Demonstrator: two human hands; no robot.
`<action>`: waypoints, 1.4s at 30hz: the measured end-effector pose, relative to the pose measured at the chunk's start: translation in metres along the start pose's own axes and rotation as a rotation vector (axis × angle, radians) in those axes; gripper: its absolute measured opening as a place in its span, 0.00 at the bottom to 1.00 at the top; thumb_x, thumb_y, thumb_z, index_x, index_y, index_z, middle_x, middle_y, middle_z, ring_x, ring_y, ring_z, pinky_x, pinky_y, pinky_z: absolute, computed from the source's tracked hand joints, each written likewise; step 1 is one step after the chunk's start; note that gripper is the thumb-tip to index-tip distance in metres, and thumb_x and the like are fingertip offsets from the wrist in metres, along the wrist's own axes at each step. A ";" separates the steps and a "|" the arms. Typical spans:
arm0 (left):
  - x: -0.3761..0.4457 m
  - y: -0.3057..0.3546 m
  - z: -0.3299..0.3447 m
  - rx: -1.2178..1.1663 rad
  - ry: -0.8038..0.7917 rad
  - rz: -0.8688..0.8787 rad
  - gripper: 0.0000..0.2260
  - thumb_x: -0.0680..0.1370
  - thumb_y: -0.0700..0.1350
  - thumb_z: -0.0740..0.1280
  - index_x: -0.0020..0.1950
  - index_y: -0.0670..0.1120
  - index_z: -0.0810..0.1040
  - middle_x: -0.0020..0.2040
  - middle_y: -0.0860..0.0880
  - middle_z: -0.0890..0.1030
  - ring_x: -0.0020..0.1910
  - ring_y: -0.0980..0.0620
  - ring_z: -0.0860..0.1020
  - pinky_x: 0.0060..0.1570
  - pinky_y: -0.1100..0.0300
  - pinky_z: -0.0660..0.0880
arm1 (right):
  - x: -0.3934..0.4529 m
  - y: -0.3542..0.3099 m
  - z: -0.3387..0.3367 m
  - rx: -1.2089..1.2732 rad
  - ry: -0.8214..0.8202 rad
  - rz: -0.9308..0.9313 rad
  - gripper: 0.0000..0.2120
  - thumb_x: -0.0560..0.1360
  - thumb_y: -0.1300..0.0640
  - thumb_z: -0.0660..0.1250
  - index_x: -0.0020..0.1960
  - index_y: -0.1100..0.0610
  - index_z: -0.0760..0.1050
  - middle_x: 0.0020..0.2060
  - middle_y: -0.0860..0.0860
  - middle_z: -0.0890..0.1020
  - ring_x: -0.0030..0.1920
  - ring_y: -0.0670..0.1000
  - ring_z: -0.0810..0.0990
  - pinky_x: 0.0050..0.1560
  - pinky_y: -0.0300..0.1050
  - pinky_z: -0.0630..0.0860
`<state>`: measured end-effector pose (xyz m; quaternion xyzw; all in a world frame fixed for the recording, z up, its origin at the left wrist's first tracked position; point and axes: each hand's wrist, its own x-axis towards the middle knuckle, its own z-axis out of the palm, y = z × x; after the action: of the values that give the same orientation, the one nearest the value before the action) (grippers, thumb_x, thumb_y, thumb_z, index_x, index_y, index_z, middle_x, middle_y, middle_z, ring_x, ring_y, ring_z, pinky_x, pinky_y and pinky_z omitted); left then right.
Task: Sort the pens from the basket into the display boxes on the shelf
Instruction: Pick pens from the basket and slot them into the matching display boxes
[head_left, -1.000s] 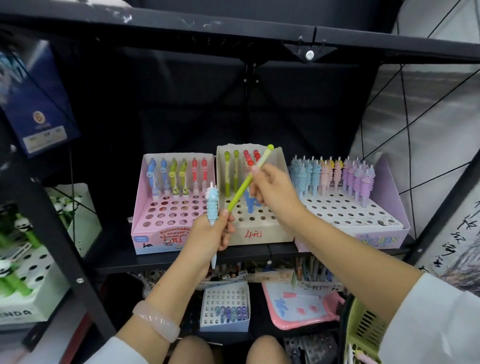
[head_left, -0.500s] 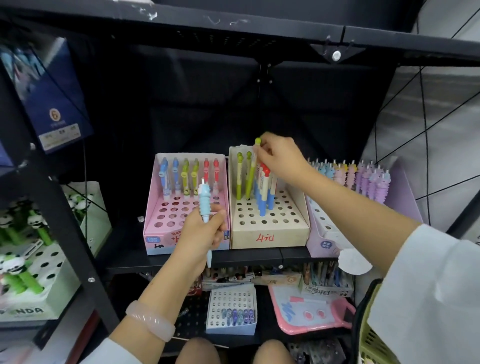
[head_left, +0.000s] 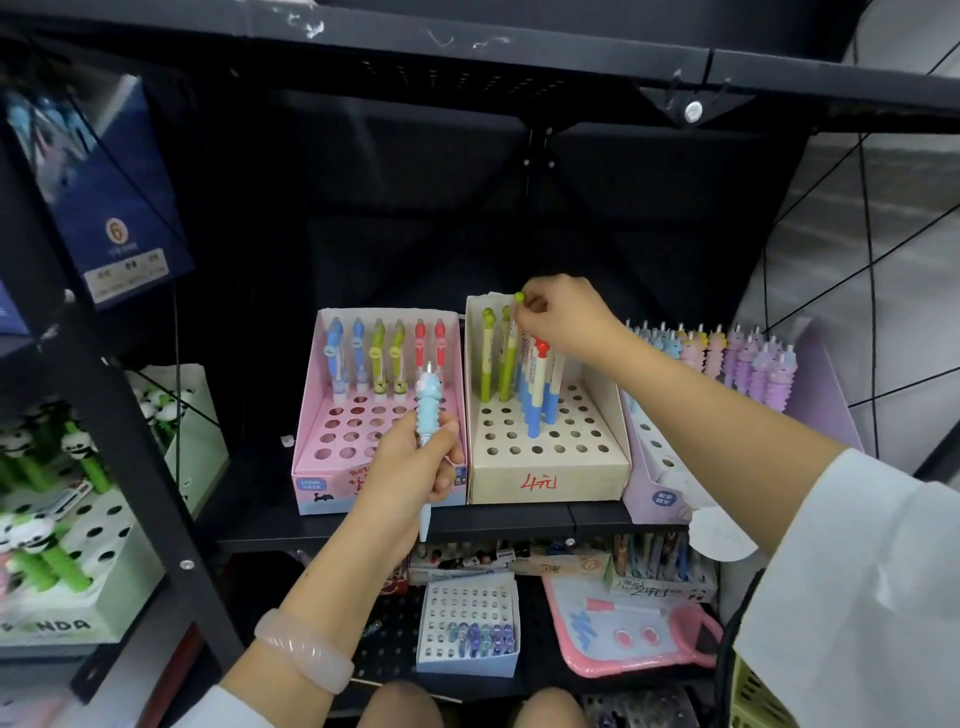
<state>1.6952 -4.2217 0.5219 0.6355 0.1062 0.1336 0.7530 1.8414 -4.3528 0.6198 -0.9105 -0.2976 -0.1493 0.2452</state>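
Green pen (head_left: 511, 353) upright in beige box (head_left: 545, 483), pinched by our right hand (head_left: 566, 317); our left hand (head_left: 415, 467), before it, grips blue pen (head_left: 430, 410).

My left hand (head_left: 415, 467) is raised in front of me at mid-height, forearm rising from the lower left, a pale bangle on the wrist. Its fingers curl round the shaft I'm gripping, thumb pressed against the near side. My right arm reaches forward and up from the lower right, white sleeve pushed back to the elbow. My right hand (head_left: 563, 317) is bent down at the wrist, thumb and forefinger pinched together on a small rounded tip, the other fingers loosely tucked.
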 end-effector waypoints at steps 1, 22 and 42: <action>0.000 0.000 0.000 0.000 -0.001 -0.001 0.06 0.79 0.35 0.59 0.46 0.44 0.73 0.28 0.50 0.73 0.20 0.57 0.64 0.19 0.67 0.60 | 0.002 0.000 -0.001 -0.023 -0.043 0.020 0.10 0.75 0.53 0.63 0.37 0.56 0.73 0.32 0.51 0.76 0.32 0.49 0.73 0.37 0.44 0.72; -0.018 0.016 0.042 -0.102 -0.139 0.170 0.07 0.82 0.43 0.55 0.55 0.48 0.71 0.31 0.50 0.78 0.23 0.57 0.68 0.22 0.66 0.64 | -0.080 -0.012 -0.018 0.553 -0.115 0.023 0.07 0.78 0.53 0.61 0.51 0.53 0.77 0.38 0.44 0.80 0.36 0.35 0.76 0.35 0.27 0.71; -0.009 -0.011 0.139 0.331 -0.323 0.251 0.12 0.80 0.41 0.60 0.58 0.56 0.68 0.55 0.63 0.71 0.57 0.65 0.70 0.49 0.78 0.65 | -0.099 0.119 -0.054 0.655 0.421 0.381 0.05 0.79 0.56 0.61 0.45 0.55 0.66 0.42 0.64 0.80 0.47 0.60 0.81 0.47 0.50 0.81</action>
<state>1.7328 -4.3554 0.5345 0.7713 -0.0747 0.1036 0.6235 1.8305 -4.5119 0.5814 -0.7728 -0.0995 -0.1818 0.5999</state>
